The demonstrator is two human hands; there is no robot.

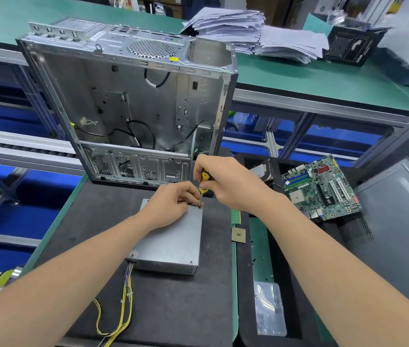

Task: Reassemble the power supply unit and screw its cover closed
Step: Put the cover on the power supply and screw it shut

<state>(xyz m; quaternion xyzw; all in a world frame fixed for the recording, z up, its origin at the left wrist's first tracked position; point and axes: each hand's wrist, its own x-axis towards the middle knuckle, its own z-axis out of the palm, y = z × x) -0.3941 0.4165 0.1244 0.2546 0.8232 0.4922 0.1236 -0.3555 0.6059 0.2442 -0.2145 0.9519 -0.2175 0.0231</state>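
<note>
The grey metal power supply unit (173, 242) lies flat on a dark foam mat, its cover on top and yellow and purple wires (124, 304) trailing toward me. My right hand (226, 182) grips a yellow-and-black screwdriver (203, 185) held upright, its tip on the cover's far right corner. My left hand (173, 202) rests on the cover's far end, fingers pinched around the screwdriver shaft near the tip. Any screw under the tip is hidden.
An empty open computer case (133, 106) stands upright just behind the unit. To the right lie a motherboard (323, 189), a hard drive (261, 170), a RAM stick (236, 216), a CPU (238, 235), small loose screws (258, 259) and a plastic bag (269, 309). Paper stacks (248, 31) sit on the far bench.
</note>
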